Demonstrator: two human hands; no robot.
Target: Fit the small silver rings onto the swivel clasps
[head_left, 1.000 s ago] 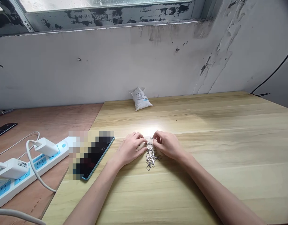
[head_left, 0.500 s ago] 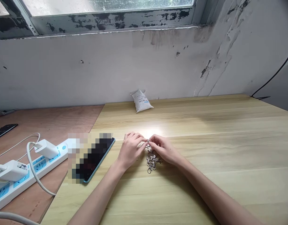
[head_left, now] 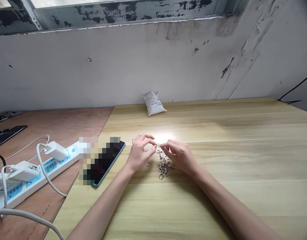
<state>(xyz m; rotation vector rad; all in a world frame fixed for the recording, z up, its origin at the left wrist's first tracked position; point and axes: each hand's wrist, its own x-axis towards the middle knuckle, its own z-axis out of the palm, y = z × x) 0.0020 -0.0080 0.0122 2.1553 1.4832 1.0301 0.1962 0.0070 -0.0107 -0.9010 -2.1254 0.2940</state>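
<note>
Left hand: the fingers (head_left: 151,142) curve over the near side of the top clasp (head_left: 158,146), thumb and forefinger closed in a small pinch on it.
Right hand (head_left: 180,155): reaches in from the right, its fingers nearly straight and closed together on that same clasp; the grip is small and partly hidden.
Left hand position: the left hand (head_left: 139,153) sits just left of the clump.
Clasps: one clump of silver lobster clasps (head_left: 164,165) lies tangled on the tabletop (head_left: 218,206) between the hands, roughly eight, too knotted to count exactly. One loose clasp (head_left: 147,163) lies apart, just under the left hand.
Change: the hands have drawn a little apart since a moment ago, leaving the clump more open to view.
Around: to the left lie one phone (head_left: 104,163), partly blurred, and a plywood bench (head_left: 55,126) carrying a power strip (head_left: 50,166) with two white chargers (head_left: 24,171). One sachet (head_left: 153,104) stands at the far edge.
</note>
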